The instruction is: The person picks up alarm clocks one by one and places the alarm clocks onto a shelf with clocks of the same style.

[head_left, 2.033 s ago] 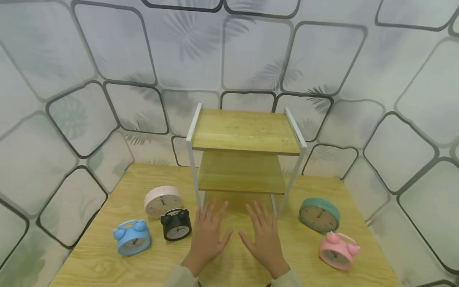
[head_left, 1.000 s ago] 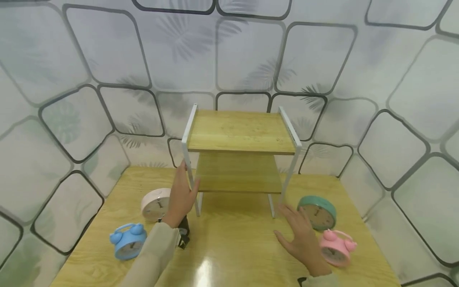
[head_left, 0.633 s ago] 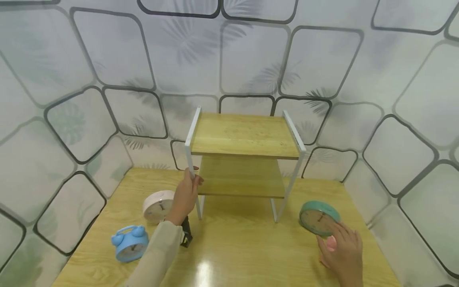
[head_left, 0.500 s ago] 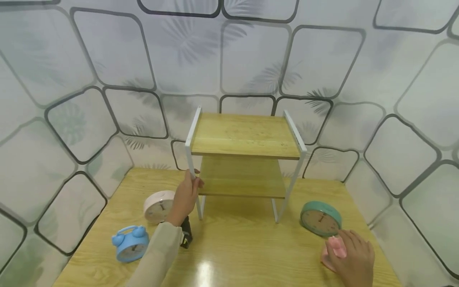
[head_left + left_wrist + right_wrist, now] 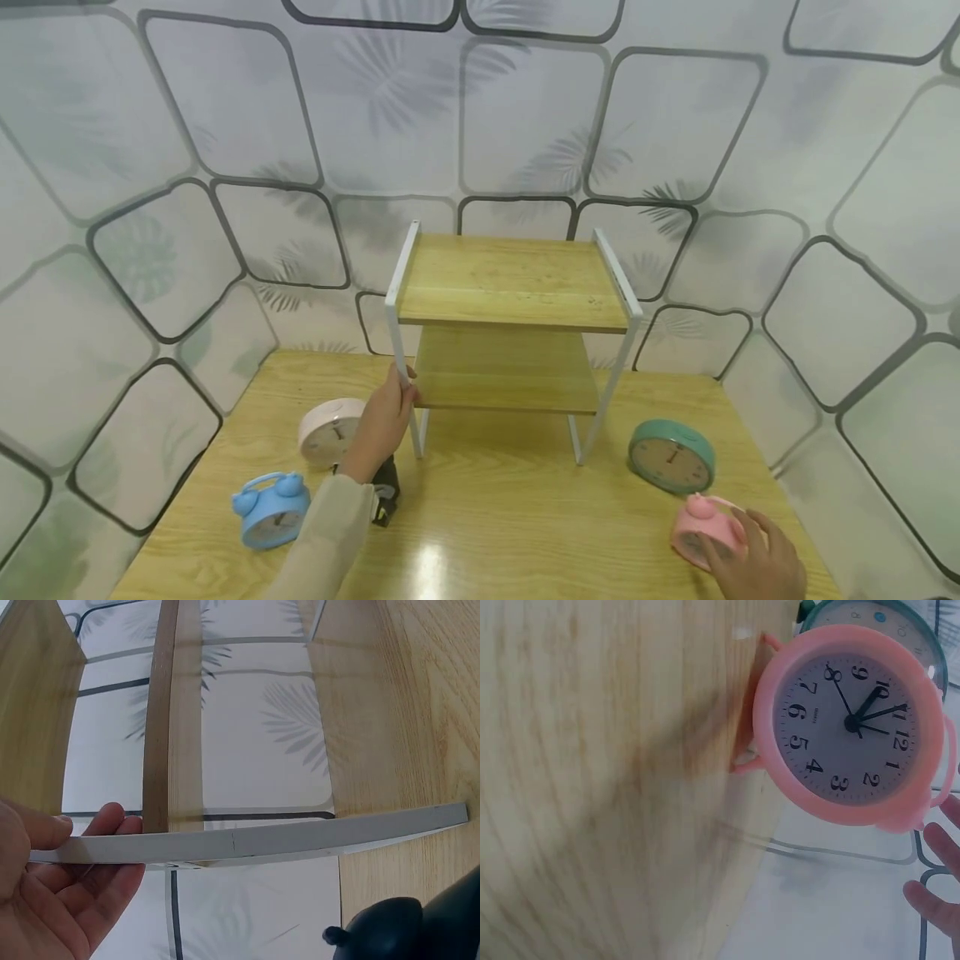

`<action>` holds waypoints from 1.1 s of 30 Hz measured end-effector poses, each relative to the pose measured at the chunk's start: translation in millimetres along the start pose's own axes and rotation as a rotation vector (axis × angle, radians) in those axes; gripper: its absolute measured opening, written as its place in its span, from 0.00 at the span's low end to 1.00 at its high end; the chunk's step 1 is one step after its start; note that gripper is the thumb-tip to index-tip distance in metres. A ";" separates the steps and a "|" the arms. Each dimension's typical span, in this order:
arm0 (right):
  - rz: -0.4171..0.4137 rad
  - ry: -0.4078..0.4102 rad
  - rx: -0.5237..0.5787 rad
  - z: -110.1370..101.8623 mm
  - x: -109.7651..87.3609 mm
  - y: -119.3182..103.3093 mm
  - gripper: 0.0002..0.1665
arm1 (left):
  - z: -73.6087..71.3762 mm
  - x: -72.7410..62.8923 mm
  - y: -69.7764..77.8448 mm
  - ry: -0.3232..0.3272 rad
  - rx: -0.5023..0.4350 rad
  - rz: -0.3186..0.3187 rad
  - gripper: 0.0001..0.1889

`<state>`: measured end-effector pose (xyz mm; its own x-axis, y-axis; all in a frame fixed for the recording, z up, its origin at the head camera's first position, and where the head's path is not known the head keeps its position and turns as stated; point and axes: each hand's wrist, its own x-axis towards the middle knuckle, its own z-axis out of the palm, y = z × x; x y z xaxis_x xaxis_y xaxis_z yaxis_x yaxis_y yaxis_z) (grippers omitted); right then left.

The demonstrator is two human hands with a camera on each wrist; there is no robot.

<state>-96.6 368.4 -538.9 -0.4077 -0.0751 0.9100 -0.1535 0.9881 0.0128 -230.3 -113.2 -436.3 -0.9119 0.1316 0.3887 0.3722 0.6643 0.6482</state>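
Note:
My left hand [image 5: 381,421] grips the left front post of a two-tier shelf rack [image 5: 510,279] with pale wood boards and a white frame. In the left wrist view, the thumb lies on one side of the white post [image 5: 225,844] and the fingers bend behind it. On the right, my right hand [image 5: 761,558] hovers beside a pink twin-bell alarm clock [image 5: 705,531], fingers apart at its upper right. The right wrist view shows the clock's numbered face [image 5: 840,735] upright on the table, with spread fingers [image 5: 934,904] near its handle.
A round green clock [image 5: 671,458] stands behind the pink one. To the left are a blue twin-bell clock [image 5: 273,517], a round pale clock [image 5: 330,433] and a black clock [image 5: 386,475] partly hidden by my left wrist. Patterned walls enclose the wooden table [image 5: 510,533].
Both hands parted from the middle; the left took hold of the rack's post and slid slightly down it. The right reached over the pink clock, then drew back right, uncovering it.

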 end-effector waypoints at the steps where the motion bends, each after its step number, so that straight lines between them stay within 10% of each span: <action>1: -0.006 -0.034 -0.009 -0.2 -1.5 -0.2 0.47 | -0.2 -0.9 0.7 -0.005 0.000 -0.010 0.07; 17: 0.569 -0.069 0.079 12.9 -14.4 -30.2 0.62 | 10.2 -4.1 1.2 0.118 0.167 0.004 0.04; 25: 0.935 -0.487 0.080 9.1 -1.0 -45.7 0.56 | 11.6 -3.0 0.3 0.132 0.187 -0.006 0.03; 33: 0.973 -0.543 0.067 10.4 -5.1 -49.2 0.64 | 12.2 -2.8 -0.1 0.129 0.197 -0.010 0.03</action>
<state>-96.3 318.7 -548.5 -0.7174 0.6616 0.2181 0.4037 0.6500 -0.6439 -229.9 -104.7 -445.5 -0.8811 0.0374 0.4714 0.3105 0.7976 0.5172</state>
